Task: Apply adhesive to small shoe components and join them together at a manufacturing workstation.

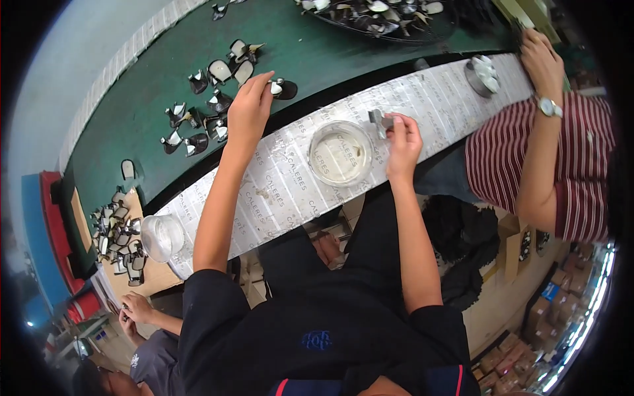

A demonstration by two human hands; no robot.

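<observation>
My left hand [249, 107] reaches over the green belt. Its thumb and fingertips close on the pale end of a small black heel-shaped piece [286, 90]. Several similar black pieces with white faces, one a heel-shaped piece [219, 70], lie to the left of this hand. My right hand [404, 142] pinches a small grey, block-like piece [379, 121] above the paper-covered ledge, its exact kind unclear. Between my hands, a round clear dish [312, 158] stands on the ledge, close to the right hand.
A clear tub [146, 239] and a heap of pieces [113, 228] sit at left. A metal tin of white bits [485, 84] stands at right. A large black tray [422, 33] holds many pieces. A co-worker's arm [538, 158] reaches in at right; another person's hands [137, 310] show lower left.
</observation>
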